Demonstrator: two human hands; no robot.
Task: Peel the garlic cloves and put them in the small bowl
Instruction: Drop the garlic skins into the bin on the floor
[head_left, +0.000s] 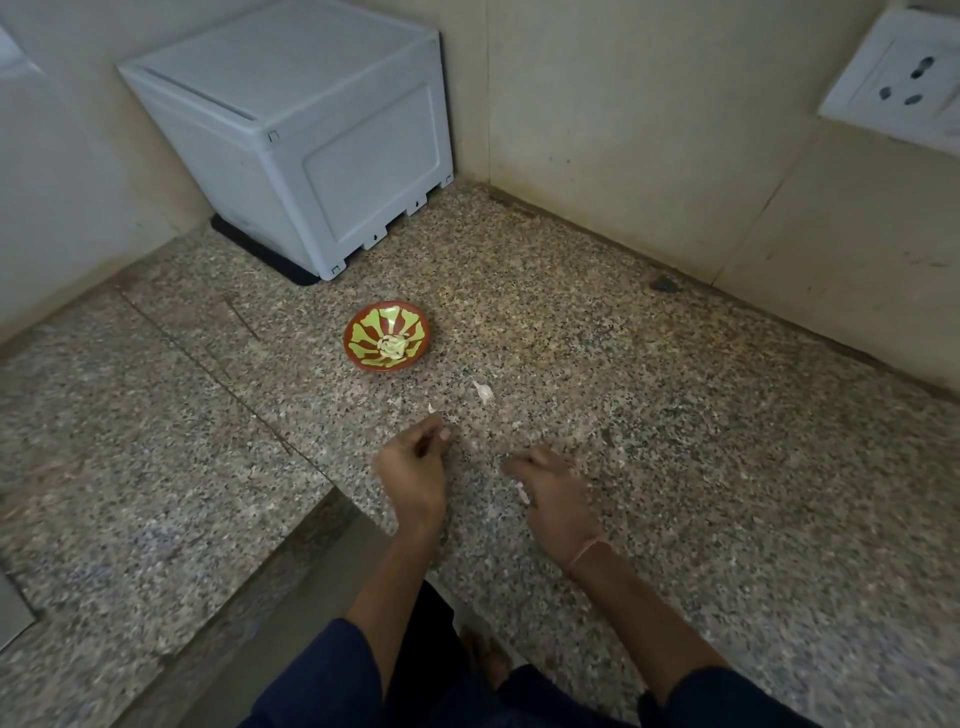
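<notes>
Peeling stage, garlic, as seen from beside the granite counter (675, 467).

- Small bowl (363, 332): red with green rays, standing upright on the counter, ahead of both hands and apart from them. Peeled cloves (390, 347) lie heaped at its centre.
- Left hand (413, 467): low over the stone, fingers curled in and thumb set against the fingertips. Whether a clove sits in that pinch I cannot tell.
- Right hand (550, 493): fingers loosely curled. A white scrap (521, 491) shows at its inner edge; whether it is held or lying on the counter I cannot tell.
- Loose pale piece (482, 392): between the hands and the bowl. It could be a clove or husk; it is too small to say.
- Smaller white fleck (431, 408): just beyond the left fingertips.
- White box (301, 140): in the far corner, clear of the work.

Handling note, by my judgement: steady the clove at one end and strip the papery skin with the other hand, away from the bowl, so that no husk falls among the clean cloves. Check for skin clinging to the clove. Drop it onto the heap rather than pressing on the rim, since so shallow a dish looks easy to tip. Sweep the scraps to one side.
</notes>
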